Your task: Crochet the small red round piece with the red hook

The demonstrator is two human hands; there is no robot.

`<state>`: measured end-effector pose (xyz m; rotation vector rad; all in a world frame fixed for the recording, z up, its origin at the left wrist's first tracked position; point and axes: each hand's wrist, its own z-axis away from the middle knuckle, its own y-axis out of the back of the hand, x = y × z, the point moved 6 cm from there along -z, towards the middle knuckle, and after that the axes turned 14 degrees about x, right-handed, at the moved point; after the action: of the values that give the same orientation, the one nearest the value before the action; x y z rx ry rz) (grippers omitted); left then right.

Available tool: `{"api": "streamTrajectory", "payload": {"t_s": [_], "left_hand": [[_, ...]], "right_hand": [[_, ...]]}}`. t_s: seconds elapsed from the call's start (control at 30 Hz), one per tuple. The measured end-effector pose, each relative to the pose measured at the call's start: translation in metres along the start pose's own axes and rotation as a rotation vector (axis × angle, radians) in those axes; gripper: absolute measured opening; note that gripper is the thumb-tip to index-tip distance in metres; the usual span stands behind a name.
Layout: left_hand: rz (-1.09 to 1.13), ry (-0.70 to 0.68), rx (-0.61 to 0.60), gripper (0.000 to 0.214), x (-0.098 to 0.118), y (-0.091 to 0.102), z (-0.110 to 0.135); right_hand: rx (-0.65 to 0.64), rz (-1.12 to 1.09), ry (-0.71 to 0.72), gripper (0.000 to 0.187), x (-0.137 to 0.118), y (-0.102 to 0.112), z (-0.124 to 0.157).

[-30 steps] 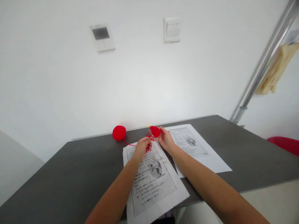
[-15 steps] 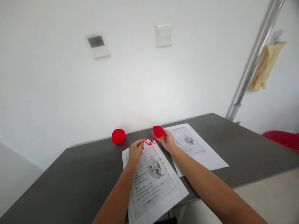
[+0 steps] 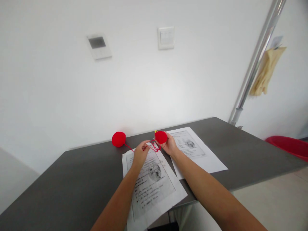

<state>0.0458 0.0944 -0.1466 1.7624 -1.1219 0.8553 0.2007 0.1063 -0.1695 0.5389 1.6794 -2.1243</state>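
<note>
A white wall (image 3: 134, 83) rises behind a dark grey table (image 3: 72, 183), whose far edge runs along it. A shiny metal pole (image 3: 255, 64) slants down past the far right corner, and a red, curved-rimmed object (image 3: 288, 146), partly out of view, stands beyond the right end. One printed sheet (image 3: 154, 210) lies under the hands, its lower end reaching over the near edge; a second sheet (image 3: 209, 162) lies beside it, nearer the far right corner. Yellowish gloves (image 3: 267, 72) hang just right of the pole. On the wall are a panel with a dark screen (image 3: 99, 46) and a white switch plate (image 3: 166, 38).

The right hand (image 3: 169, 145) is above the table between the far ends of the sheets, its fingers clamped on a rounded red yarn piece (image 3: 161, 137). The left hand (image 3: 141, 154) is over the near sheet's far end, fingers curled beside the yarn; I cannot tell whether the thumb and forefinger tips meet on it. A red yarn ball (image 3: 118, 139) rests near the far edge, between the far left corner and the left hand. A red strand (image 3: 129, 147) runs from it to that hand, and loose loops (image 3: 156, 149) hang between the hands. A tiny yellow item (image 3: 156, 131) shows at the piece's upper left.
</note>
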Motion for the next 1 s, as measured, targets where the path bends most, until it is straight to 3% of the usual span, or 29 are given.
{"api": "streamTrajectory", "payload": {"t_s": [0.07,0.17,0.27,0.4,0.5,0.7,1.0], "left_hand": [[-0.160,0.008,0.214,0.044,-0.017,0.028,-0.019],[-0.268,0.161,0.407,0.058,-0.046,0.065,-0.041],[-0.084,0.366,0.419,0.052,-0.071,0.076,-0.051],[0.039,0.387,0.347,0.043,-0.077,0.069,-0.055],[0.254,0.413,0.244,0.044,-0.076,0.056,-0.054],[0.192,0.345,0.072,0.031,-0.060,0.035,-0.039],[-0.046,-0.100,-0.191,0.020,-0.002,-0.012,0.008]], "right_hand": [[-0.003,0.013,-0.013,0.034,0.001,0.000,0.001],[0.000,0.004,-0.031,0.036,0.003,0.000,0.000],[0.001,-0.027,-0.042,0.033,0.006,-0.001,-0.001],[-0.021,-0.034,-0.042,0.029,0.008,-0.002,-0.002],[-0.021,-0.009,-0.025,0.029,0.009,-0.001,-0.002],[-0.042,0.022,-0.021,0.030,0.010,0.000,-0.003],[-0.001,0.122,0.006,0.028,0.013,0.000,-0.001]]}}
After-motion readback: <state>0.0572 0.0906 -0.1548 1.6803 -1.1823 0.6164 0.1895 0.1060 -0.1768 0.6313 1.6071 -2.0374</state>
